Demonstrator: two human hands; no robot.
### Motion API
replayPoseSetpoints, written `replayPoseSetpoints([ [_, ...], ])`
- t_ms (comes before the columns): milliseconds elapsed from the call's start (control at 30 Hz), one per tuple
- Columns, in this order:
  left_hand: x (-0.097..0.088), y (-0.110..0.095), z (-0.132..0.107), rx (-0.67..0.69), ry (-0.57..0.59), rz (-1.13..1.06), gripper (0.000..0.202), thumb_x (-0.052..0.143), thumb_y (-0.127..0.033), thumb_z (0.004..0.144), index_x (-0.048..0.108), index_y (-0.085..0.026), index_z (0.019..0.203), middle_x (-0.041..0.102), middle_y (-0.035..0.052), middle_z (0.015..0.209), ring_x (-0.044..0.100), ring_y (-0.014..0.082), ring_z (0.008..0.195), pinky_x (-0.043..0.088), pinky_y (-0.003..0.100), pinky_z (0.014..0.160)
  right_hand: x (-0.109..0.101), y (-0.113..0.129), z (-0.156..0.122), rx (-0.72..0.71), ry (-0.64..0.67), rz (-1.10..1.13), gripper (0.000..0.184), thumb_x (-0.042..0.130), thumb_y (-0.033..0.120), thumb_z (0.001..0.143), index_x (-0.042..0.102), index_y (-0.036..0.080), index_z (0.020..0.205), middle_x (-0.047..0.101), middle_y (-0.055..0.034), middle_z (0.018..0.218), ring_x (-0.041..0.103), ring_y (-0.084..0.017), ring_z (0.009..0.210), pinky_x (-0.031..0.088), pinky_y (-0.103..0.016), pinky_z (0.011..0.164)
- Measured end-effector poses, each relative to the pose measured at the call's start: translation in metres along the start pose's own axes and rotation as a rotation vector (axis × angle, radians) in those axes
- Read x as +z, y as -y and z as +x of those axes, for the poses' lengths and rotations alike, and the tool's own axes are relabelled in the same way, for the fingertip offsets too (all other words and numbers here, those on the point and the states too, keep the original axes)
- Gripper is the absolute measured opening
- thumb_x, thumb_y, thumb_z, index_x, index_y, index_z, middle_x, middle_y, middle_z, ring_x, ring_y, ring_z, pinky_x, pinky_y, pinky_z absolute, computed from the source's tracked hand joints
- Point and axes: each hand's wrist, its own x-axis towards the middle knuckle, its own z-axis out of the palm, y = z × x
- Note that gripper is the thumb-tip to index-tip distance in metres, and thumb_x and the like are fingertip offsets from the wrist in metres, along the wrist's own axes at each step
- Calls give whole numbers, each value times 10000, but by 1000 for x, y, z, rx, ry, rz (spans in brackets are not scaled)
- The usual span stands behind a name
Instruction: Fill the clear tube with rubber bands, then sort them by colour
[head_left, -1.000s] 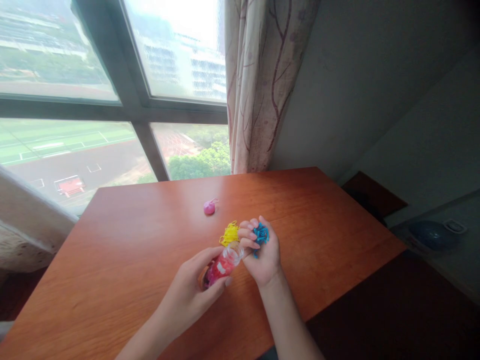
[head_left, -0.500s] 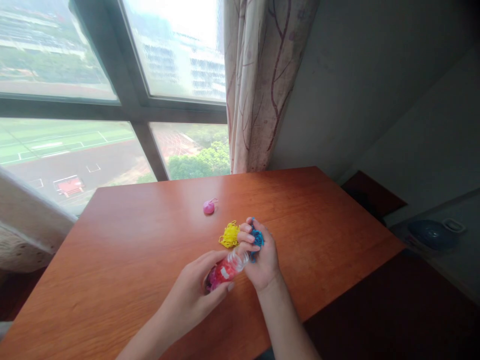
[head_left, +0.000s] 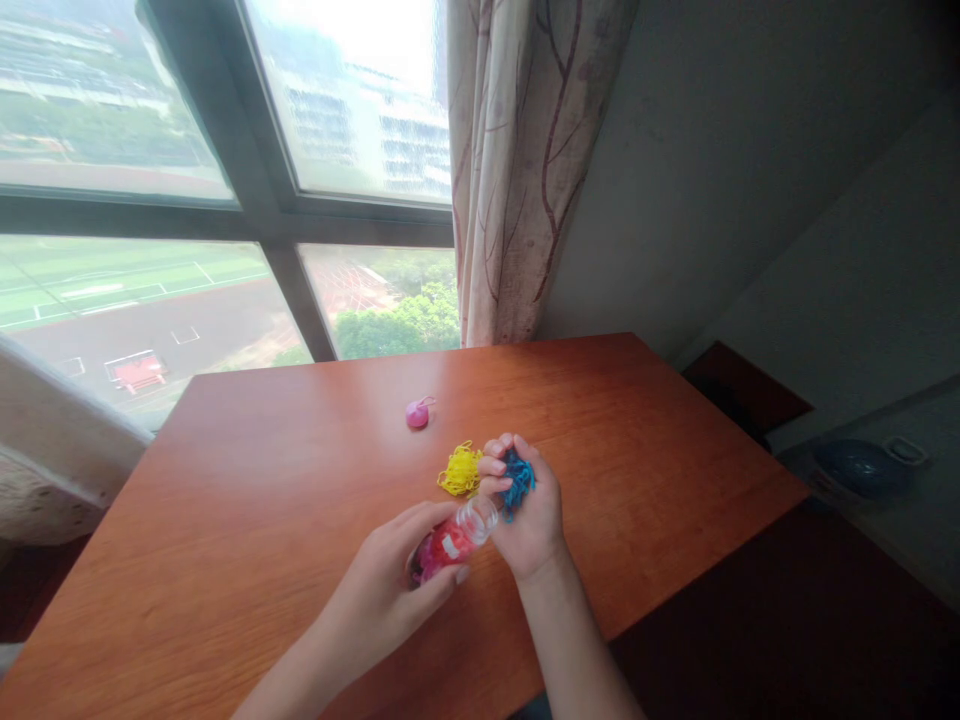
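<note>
My left hand is closed around a small clear bottle, tilted with its uncapped mouth toward my right hand. Red and pink contents show through its wall, and a small white label is on its side. My right hand, palm up with fingers curled, holds a clump of blue rubber bands. Just left of those fingers, a pile of yellow rubber bands lies on the table. Farther back sits a round pink cap with a loop at its top.
The brown wooden table stretches under both hands to the window. A patterned curtain hangs behind its back edge. At the far right is a blue water jug in shadow.
My right hand has shifted slightly to the right, and more of the blue rubber bands shows in its palm. The bottle in my left hand has stayed almost still.
</note>
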Motion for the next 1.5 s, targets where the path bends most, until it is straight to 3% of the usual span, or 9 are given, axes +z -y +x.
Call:
replayPoseSetpoints([
  [267, 0, -1, -1, 19, 4, 5, 331, 631, -240, 809, 632, -218, 1139, 713, 61, 1027, 669, 208, 868, 529, 270, 779, 5, -3, 3, -196, -74, -313, 311, 777, 389, 753, 552, 181, 695, 525, 57, 632, 486, -48, 519, 363, -112, 404],
  [400, 0, 0, 0, 26, 9, 22, 323, 629, -248, 822, 620, -227, 1145, 706, 51, 1033, 666, 200, 876, 522, 261, 782, 7, -3, 2, -191, -65, -341, 390, 711, 512, 782, 550, 177, 663, 541, 32, 624, 498, -67, 514, 343, -127, 388],
  [600, 1, 0, -1, 20, 4, 31, 322, 629, -243, 816, 618, -222, 1137, 701, 44, 1008, 662, 192, 848, 514, 259, 763, 9, 0, 4, -98, -58, -165, 322, 759, 344, 766, 513, 172, 651, 474, 69, 578, 383, -22, 435, 226, -91, 337],
  [800, -2, -3, -2, 16, 9, 45, 297, 627, -267, 827, 629, -212, 1119, 692, 52, 975, 652, 192, 827, 507, 263, 738, 11, -2, 2, -195, -28, -226, 380, 760, 377, 778, 461, 183, 645, 429, 95, 550, 285, -13, 385, 184, -112, 314],
  [1067, -3, -8, 0, 22, -24, 37, 250, 620, -273, 833, 661, -202, 1069, 682, 36, 888, 638, 174, 745, 494, 249, 676, 13, -17, -2, -383, -46, -438, 461, 677, 516, 830, 421, 194, 623, 414, 92, 518, 364, -43, 392, 242, -152, 347],
  [1233, -4, -10, 1, 27, -42, 37, 281, 618, -279, 843, 665, -211, 1112, 693, 29, 905, 647, 169, 760, 500, 241, 691, 13, -28, -3, -482, -27, -458, 464, 623, 544, 867, 436, 194, 627, 444, 77, 535, 468, -74, 471, 389, -191, 491],
  [1500, -2, -7, 1, 51, -98, 0, 267, 632, -265, 844, 656, -212, 1104, 704, 29, 944, 655, 171, 806, 506, 242, 728, 11, -41, -7, -468, 23, -387, 375, 526, 429, 947, 485, 193, 659, 475, 54, 611, 493, -97, 562, 405, -221, 576],
])
